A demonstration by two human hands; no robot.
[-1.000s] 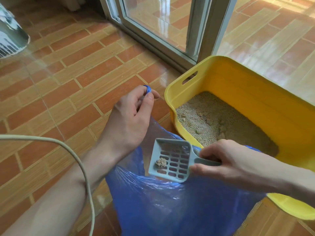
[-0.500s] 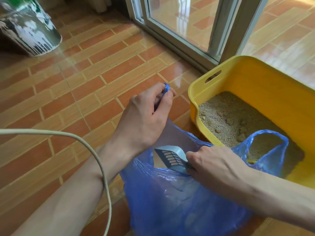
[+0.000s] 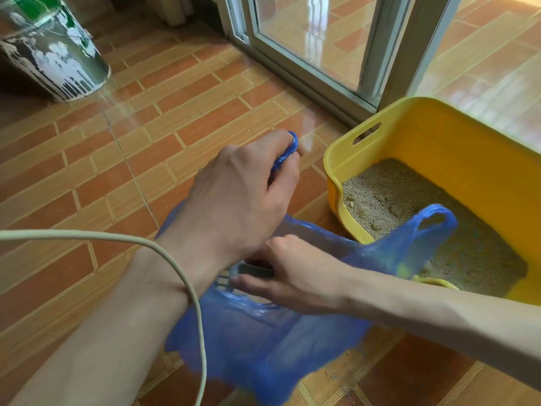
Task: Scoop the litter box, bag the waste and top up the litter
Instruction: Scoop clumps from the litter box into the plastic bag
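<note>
Where a pale cord crosses nearest, right hand curled around grey scoop inside blue bag; left hand pinching bag handle. Beyond, yellow litter box on orange tile floor, paint-spattered bucket, sliding glass door.

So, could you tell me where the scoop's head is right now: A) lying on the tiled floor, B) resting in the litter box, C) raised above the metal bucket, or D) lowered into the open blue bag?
D: the right hand holds the grey scoop down inside the mouth of the blue bag, whose handle the left hand grips.
</note>
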